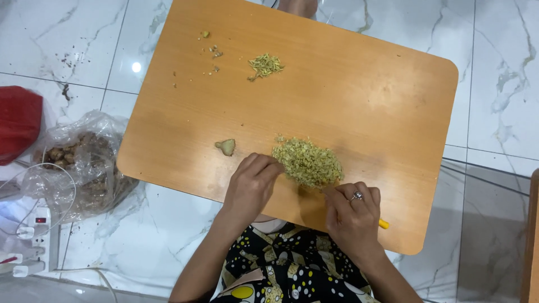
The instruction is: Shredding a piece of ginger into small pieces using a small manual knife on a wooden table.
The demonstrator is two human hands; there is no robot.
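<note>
A heap of finely chopped yellow-green ginger [307,161] lies near the front edge of a low wooden table [348,84]. My left hand [251,185] rests palm down with its fingertips against the heap's left side. My right hand [352,215], wearing a ring, is closed around a knife with a yellow handle [383,224]; the blade is hidden under the hand and heap. A small uncut piece of ginger [226,147] lies just left of my left hand.
A smaller pile of chopped bits [265,65] and some scraps [213,51] lie at the table's far side. On the marble floor to the left sit a clear plastic bag of ginger roots [84,163], a red bag [17,123] and a white power strip [39,235].
</note>
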